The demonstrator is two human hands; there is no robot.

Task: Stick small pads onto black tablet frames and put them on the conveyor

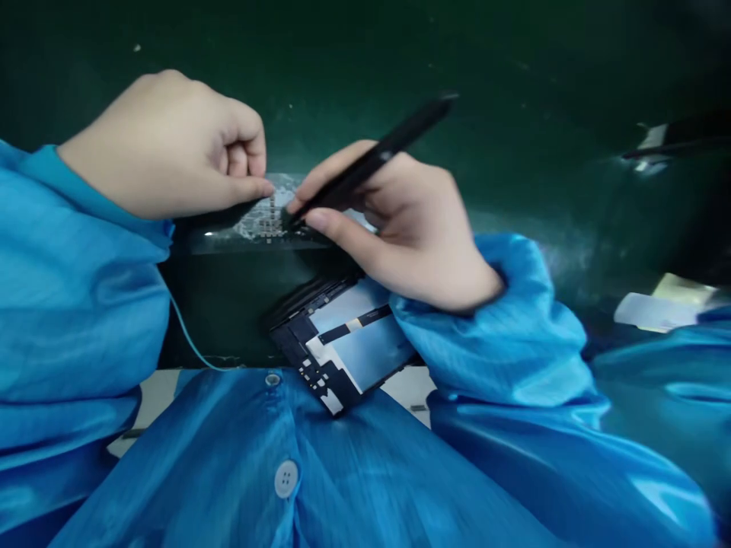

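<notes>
My left hand [171, 144] is curled closed, its thumb and forefinger pinching the edge of a clear sheet [263, 221] that carries rows of small square stickers. My right hand [400, 221] grips black tweezers [377, 156] like a pen, tip down on that sheet beside my left thumb. Below the hands lies an opened dark device panel [343, 342] with pale shiny patches and a black strip, its near corner resting against my blue smock. Both wrists are in blue sleeves.
A dark green work surface [514, 91] stretches behind the hands. At the right edge sit a blurred dark object [679, 137] and pale flat pieces [656, 308]. A thin blue cord [188, 339] runs from my left sleeve.
</notes>
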